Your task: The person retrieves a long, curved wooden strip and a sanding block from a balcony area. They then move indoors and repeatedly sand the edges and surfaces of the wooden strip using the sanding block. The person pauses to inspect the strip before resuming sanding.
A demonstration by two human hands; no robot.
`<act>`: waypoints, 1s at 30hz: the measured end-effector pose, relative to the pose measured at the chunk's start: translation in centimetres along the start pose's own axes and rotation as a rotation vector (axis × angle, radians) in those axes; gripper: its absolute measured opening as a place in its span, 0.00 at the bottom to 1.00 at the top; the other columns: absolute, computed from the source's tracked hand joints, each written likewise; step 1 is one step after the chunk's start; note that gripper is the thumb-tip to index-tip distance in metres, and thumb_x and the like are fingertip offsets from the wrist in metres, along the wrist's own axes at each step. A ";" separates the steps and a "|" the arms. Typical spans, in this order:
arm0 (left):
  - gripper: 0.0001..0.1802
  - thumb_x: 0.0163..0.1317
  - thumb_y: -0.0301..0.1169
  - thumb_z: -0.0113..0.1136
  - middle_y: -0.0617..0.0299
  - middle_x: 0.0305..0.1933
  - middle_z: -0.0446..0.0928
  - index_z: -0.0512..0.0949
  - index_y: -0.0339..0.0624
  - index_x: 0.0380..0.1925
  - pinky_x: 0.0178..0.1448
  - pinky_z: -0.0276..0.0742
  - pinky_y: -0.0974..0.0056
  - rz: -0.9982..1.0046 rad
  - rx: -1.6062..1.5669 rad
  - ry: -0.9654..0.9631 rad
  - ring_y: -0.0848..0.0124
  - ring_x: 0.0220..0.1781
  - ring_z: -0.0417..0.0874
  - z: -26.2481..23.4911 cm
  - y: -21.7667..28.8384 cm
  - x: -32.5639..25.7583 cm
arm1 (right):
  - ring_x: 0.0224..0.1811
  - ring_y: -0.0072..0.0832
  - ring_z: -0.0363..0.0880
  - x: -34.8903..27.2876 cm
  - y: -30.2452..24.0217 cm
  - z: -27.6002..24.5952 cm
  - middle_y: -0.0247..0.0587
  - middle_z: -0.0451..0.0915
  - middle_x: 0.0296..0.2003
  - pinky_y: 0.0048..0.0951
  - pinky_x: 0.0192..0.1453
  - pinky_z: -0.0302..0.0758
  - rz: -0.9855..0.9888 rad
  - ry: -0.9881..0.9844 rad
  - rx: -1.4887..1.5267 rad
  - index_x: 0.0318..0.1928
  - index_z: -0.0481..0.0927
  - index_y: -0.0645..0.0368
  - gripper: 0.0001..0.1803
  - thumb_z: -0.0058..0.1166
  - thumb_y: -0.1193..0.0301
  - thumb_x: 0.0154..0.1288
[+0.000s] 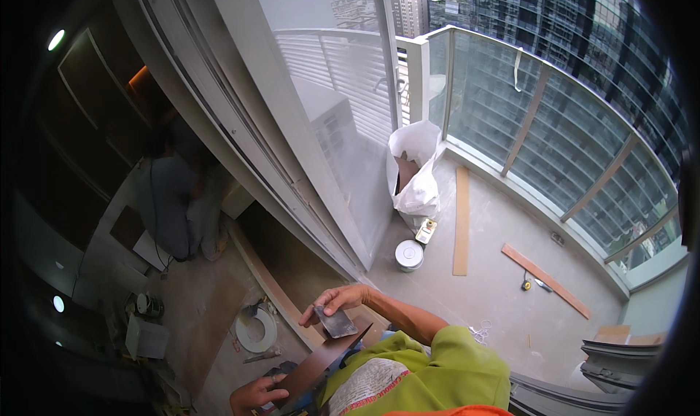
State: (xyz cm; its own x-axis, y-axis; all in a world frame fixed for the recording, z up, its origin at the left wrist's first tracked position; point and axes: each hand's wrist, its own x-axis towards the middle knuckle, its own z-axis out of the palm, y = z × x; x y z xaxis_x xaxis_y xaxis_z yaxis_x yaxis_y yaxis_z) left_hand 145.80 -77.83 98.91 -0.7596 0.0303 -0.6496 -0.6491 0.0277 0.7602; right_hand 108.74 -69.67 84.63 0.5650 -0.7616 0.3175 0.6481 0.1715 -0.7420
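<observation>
My left hand (pixel 257 395) grips the lower end of a long, narrow brown board (pixel 315 363), which slants up to the right in front of my body. Near its upper end, my right hand (pixel 337 300) holds a flat, dark grey rectangular pad (pixel 337 323) between thumb and fingers. The pad overlaps the board in this view; whether it presses on the surface cannot be made out. Whether the pad is sandpaper or a block is also unclear.
Wooden strips (pixel 461 223) and a tape measure (pixel 526 284) lie on the balcony floor. A white sack (pixel 423 190) and a lidded bucket (pixel 409 255) stand by the glass door. At left, a person (pixel 166 197) crouches indoors beyond the door track; a white ring-shaped item (pixel 256 330) lies nearer.
</observation>
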 end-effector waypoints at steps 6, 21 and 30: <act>0.30 0.71 0.30 0.61 0.60 0.60 0.78 0.66 0.36 0.71 0.62 0.74 0.67 -0.015 0.068 -0.006 0.76 0.57 0.77 -4.0 1.7 1.6 | 0.38 0.16 0.76 -2.0 0.4 1.4 0.30 0.79 0.35 0.24 0.44 0.75 0.172 -0.161 0.027 0.38 0.79 0.61 0.11 0.58 0.66 0.73; 0.26 0.70 0.28 0.59 0.58 0.49 0.79 0.68 0.34 0.66 0.62 0.72 0.62 0.677 -0.065 0.936 0.69 0.48 0.79 -4.0 2.4 2.0 | 0.36 0.11 0.72 -0.3 -5.3 4.7 0.22 0.75 0.31 0.21 0.42 0.71 -0.038 0.306 -0.302 0.39 0.78 0.56 0.12 0.59 0.60 0.73; 0.43 0.65 0.27 0.65 0.48 0.68 0.67 0.50 0.34 0.73 0.72 0.69 0.55 0.385 0.003 0.535 0.58 0.70 0.72 7.2 -1.4 15.5 | 0.37 0.14 0.73 11.0 -5.2 4.8 0.25 0.78 0.34 0.22 0.43 0.71 -0.028 0.268 -0.419 0.43 0.79 0.57 0.12 0.57 0.60 0.75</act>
State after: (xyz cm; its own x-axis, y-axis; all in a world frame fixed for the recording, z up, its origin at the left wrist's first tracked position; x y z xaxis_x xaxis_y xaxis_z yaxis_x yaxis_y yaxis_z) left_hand 135.20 -70.17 87.77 -0.8537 -0.4619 -0.2405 -0.3274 0.1168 0.9377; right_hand 114.03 -75.91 94.82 0.3636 -0.9056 0.2184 0.3691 -0.0752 -0.9263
